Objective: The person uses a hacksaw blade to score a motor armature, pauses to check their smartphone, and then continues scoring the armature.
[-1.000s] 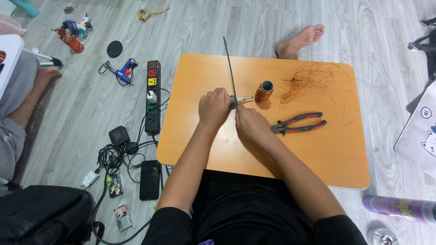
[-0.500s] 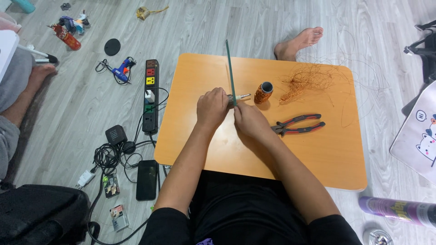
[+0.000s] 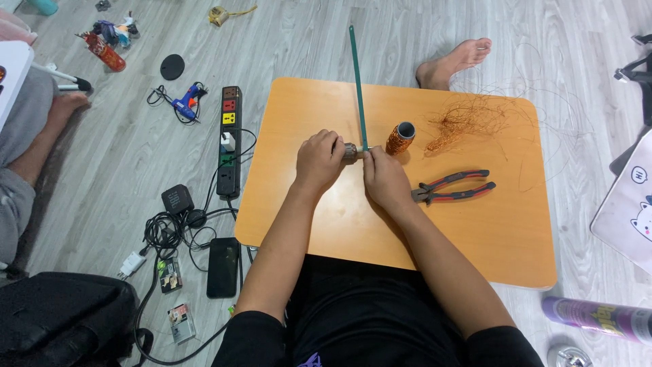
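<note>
The room is bright, with soft, even light. Shadows are faint, just a small dark patch under the orange table (image 3: 435, 238). The picture is sharp. The wooden floor (image 3: 136, 163) bends a little near the edges.

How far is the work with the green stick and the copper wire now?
Done: loose copper wire already lies in a tangle on the orange table. In hand: the left hand holds a small metal piece at the base of the green stick, which the right hand pinches. Left: the wire spool looks full, and the pliers lie unused.
</note>
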